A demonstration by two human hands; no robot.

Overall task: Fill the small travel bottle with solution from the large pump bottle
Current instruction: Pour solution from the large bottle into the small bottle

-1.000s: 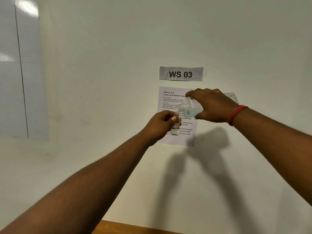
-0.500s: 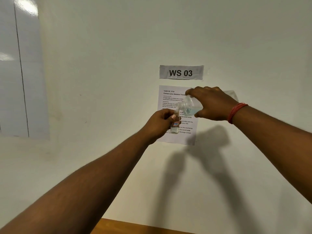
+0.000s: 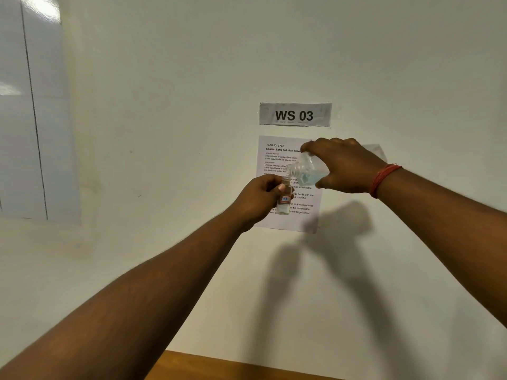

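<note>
Pale wall across nearly the whole view, a glossy white panel at far left, a strip of wooden desk along the bottom edge. Taped to the wall: printed task sheet under a "WS 03" label. Held up in front of the sheet — right hand, red thread band at the wrist, fingers wrapped over the large clear bottle, tipped on its side with threaded neck pointing left and down, bluish solution pooled inside. Just below that neck, left hand clasping the small travel bottle upright, open mouth right under the larger one's neck — a little clear liquid at its bottom.
</note>
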